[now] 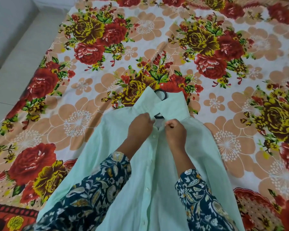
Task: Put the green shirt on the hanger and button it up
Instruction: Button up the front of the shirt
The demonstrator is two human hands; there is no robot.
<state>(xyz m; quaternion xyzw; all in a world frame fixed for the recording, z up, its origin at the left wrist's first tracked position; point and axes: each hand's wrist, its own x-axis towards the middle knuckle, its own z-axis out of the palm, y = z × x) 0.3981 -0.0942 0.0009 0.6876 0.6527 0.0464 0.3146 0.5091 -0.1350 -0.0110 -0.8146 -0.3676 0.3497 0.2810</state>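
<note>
One pale green shirt [158, 177] sits on one black hanger [164, 95] over a floral bedsheet [93, 67]; two hands, left hand [140, 128] and right hand [175, 132], each pinch a neckline edge

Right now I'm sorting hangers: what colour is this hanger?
Black hanger, seen best in head view.

bg: floral bedsheet [207, 47], red/yel roses, wrinkled | L edge: pale floor [15, 55]
</note>
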